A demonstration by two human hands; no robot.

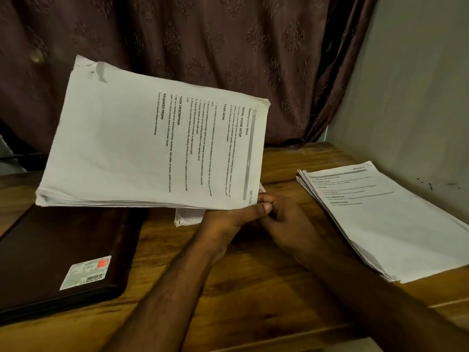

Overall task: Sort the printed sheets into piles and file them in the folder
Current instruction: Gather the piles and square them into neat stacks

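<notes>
A thick stack of printed sheets (pixel 152 143) is held tilted above the wooden table, its top page headed "Reading Corner Setup". My left hand (pixel 233 219) grips its near right corner, thumb on top. My right hand (pixel 286 219) sits right beside it, fingers curled at the same corner and pinching the sheets' edge. A second pile of printed sheets (pixel 385 217) lies flat on the table at the right. A few more sheets (pixel 187 217) show under the raised stack, mostly hidden. The dark brown folder (pixel 63 252) lies closed at the left, with a barcode sticker on it.
The wooden table (pixel 253 280) runs to a grey wall (pixel 418 97) on the right. A dark patterned curtain (pixel 228 47) hangs behind. Both forearms cross the table's near middle.
</notes>
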